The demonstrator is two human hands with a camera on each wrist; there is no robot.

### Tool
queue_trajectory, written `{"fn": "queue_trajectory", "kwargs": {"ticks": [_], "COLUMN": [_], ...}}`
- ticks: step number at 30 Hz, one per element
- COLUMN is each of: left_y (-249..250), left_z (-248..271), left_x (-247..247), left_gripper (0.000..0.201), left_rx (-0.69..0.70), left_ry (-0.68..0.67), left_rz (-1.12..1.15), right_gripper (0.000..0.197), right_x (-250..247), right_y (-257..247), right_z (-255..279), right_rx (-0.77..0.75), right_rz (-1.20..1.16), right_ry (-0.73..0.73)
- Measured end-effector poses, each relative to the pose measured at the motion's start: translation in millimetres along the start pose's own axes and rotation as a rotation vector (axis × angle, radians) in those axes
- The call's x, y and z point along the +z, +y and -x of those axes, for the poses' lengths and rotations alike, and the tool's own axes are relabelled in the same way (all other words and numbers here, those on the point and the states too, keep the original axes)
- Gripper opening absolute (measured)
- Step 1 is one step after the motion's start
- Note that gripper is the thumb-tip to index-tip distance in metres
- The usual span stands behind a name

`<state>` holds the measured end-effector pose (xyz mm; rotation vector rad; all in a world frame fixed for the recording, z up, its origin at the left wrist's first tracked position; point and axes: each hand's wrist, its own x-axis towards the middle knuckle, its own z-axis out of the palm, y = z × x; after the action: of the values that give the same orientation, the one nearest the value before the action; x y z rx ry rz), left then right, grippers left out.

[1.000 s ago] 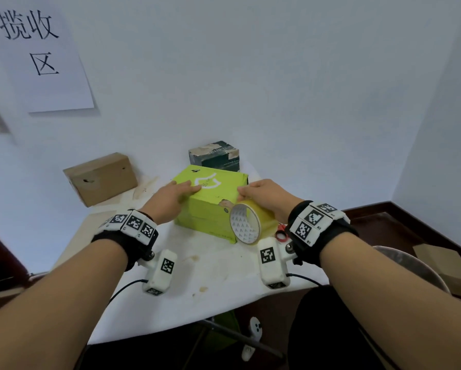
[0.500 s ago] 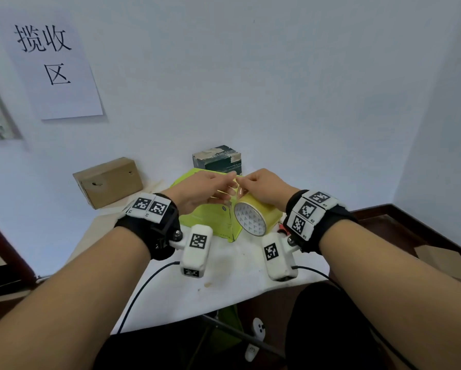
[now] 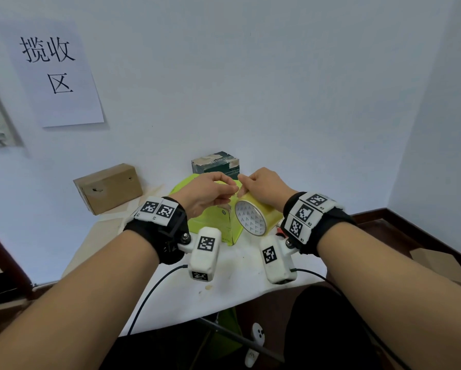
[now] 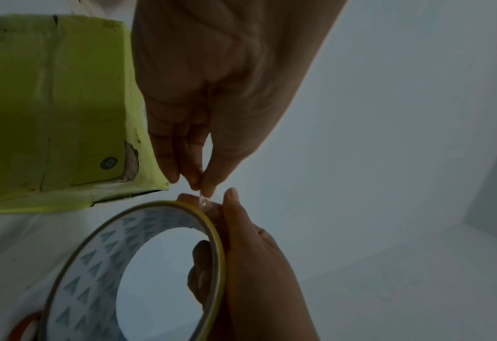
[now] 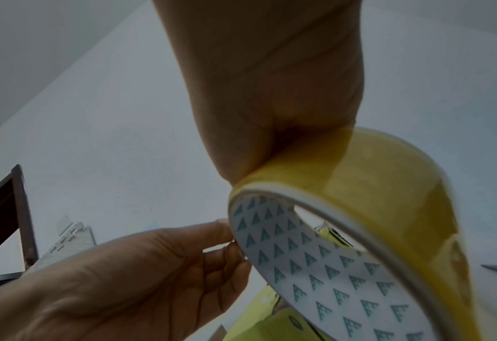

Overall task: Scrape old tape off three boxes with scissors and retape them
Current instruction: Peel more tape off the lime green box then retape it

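White-covered tabletop (image 3: pixel 250 276) set against pale blue walls forms the workplace, with a printed paper sign (image 3: pixel 56 73) on the wall to the left. A lime-green cardboard box (image 3: pixel 210 220) sits at the table's middle, directly beneath and behind both raised hands; a plain brown cardboard box (image 3: pixel 109 188) stands well apart at the far left, and a dark green box with torn tape patches (image 3: pixel 216 162) stands just behind the lime one, by the wall.

Above the lime box, the right hand (image 3: pixel 266 188) is clamped over the top of a yellow roll of packing tape with a triangle-printed white core (image 3: pixel 256 217), thumb and fingers curled round its band. The roll's open core faces the person, so its axis runs towards the camera and the tape would peel off sideways, to the left. The left hand (image 3: pixel 205 193) lies just left of the roll, nearer the free end, its fingertips (image 4: pixel 200 182) pinched together on a small clear tab of tape (image 4: pixel 203 201) at the roll's upper rim.

Orange-handled scissors (image 4: pixel 25 327) lie on the table beside the roll, only partly in view. The next move likely calls for drawing the tab leftward, across the lime box.
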<state>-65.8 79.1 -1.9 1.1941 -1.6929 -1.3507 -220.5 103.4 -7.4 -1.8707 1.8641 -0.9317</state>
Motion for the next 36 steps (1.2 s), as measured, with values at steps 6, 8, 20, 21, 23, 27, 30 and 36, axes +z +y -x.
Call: {"fn": "queue_trajectory", "kwargs": {"ticks": [6,8,20,21,23,27,30,36], "left_y": [2,2,9,8,6,-2,0,-2], "left_z": [-2,-4,-10,-9,-8,-7,-6,-8], "left_x": [-2,-3,1,2,2,4,7,0], "left_gripper": [0.009,0.013,0.013,0.013,0.014,0.015,0.019,0.019], "left_rx": [-0.056,-0.039,0.087,0.090,0.083,0.071,0.089,0.141], "left_ry": [-0.074,-0.063,0.008,0.019,0.039,0.009,-0.029,0.132], "left_rz": [-0.058,-0.097,-0.192,-0.192,-0.175,-0.136,-0.121,-0.188], "right_gripper": [0.044,0.044,0.047,0.046,0.053,0.053,0.046,0.033], "right_x": [6,7,-2,-3,-8,-19,-17,-16], "right_y": [5,3,-3,-1,0,6,7,6], "right_z": [4,3,5,5,7,9,12,12], "right_rx": [-0.019,-0.010,0.027,0.028,0.073,0.125,0.133,0.208], "right_rz": [-0.015,-0.013,0.058,0.048,0.011,-0.080,-0.162,-0.359], "right_ry": [-0.036,-0.028,0.004,0.024,0.054,-0.037,-0.035,-0.089]}}
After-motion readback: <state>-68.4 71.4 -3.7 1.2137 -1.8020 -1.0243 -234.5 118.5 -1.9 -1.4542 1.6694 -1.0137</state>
